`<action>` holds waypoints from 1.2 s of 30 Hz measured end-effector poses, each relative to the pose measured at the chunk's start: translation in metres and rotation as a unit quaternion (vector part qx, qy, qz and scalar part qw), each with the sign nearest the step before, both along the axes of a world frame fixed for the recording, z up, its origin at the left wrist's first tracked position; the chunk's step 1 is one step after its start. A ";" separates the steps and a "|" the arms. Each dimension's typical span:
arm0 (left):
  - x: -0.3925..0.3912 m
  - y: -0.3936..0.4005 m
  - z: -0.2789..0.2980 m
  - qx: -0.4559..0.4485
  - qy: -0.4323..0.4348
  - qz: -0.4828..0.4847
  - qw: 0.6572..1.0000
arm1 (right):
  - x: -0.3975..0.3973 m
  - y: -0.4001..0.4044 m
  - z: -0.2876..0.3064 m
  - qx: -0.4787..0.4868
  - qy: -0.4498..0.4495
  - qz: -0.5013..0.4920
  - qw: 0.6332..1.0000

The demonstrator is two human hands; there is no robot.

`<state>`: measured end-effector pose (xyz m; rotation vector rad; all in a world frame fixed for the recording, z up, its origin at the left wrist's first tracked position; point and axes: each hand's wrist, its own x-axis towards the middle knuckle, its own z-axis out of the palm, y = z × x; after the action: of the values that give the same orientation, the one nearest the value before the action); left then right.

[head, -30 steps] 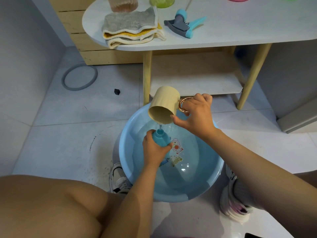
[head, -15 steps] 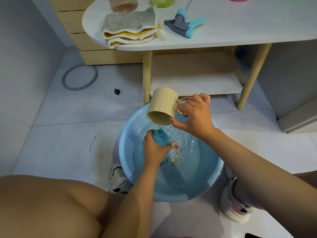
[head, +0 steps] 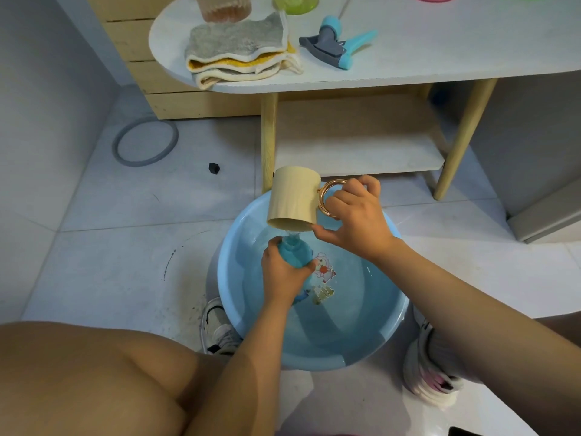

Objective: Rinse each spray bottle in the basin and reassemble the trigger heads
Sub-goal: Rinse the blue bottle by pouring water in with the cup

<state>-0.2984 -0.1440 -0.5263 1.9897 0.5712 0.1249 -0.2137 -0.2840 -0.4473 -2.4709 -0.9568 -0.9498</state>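
Observation:
A light blue basin [head: 232, 291] with water stands on the floor between my feet. My left hand [head: 283, 275] grips a blue spray bottle [head: 294, 251] upright over the basin, its neck bare. My right hand [head: 353, 220] holds a beige cup [head: 294, 199] by its gold handle, tipped far over, and water runs from its rim into the bottle's neck. A grey and blue trigger head [head: 334, 42] lies loose on the white table [head: 440, 51] above.
Folded cloths [head: 239, 55] lie at the table's left end, with a pinkish cup [head: 224, 7] and a green bottle [head: 295, 1] behind them. Wooden table legs [head: 268, 136] and a low shelf [head: 355, 143] stand just beyond the basin. A grey ring [head: 144, 141] lies on the floor tiles.
My right hand has tipped the cup further over, so its mouth faces more downward and more water pours into the bottle. My left hand and the bottle stay in place.

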 end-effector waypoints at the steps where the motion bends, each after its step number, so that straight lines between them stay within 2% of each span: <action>1: 0.000 0.000 0.001 0.000 0.000 0.001 1.000 | 0.000 0.000 0.000 0.001 0.000 -0.001 1.000; 8: 0.001 0.000 0.000 -0.002 0.002 0.005 1.000 | 0.001 -0.004 -0.001 -0.003 0.029 -0.037 0.999; 12: 0.002 -0.001 0.002 -0.002 0.002 0.009 1.000 | 0.001 -0.010 -0.009 -0.054 0.048 -0.061 0.995; 17: 0.001 -0.002 0.005 -0.001 0.005 0.014 1.000 | 0.000 -0.014 -0.015 -0.124 0.184 -0.128 0.967; 20: 0.002 -0.002 0.009 -0.012 0.007 0.015 1.000 | 0.002 -0.021 -0.013 -0.149 0.317 -0.197 0.916; 22: 0.003 -0.001 0.011 -0.012 0.007 0.013 1.000 | 0.004 -0.027 -0.013 -0.172 0.359 -0.218 0.891; 31: 0.001 0.003 0.017 -0.015 0.021 0.020 0.999 | -0.015 -0.037 -0.039 -0.249 0.213 -0.131 0.936; 33: 0.000 0.004 0.019 -0.014 0.025 0.018 0.999 | -0.019 -0.038 -0.047 -0.255 0.206 -0.123 0.937; 36: 0.001 0.005 0.026 -0.014 0.025 0.018 0.999 | -0.025 -0.040 -0.036 -0.212 0.228 -0.137 0.941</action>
<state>-0.2972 -0.1391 -0.5003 1.9603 0.6387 0.0885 -0.2389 -0.3239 -0.4832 -3.0487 -0.7239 -0.2112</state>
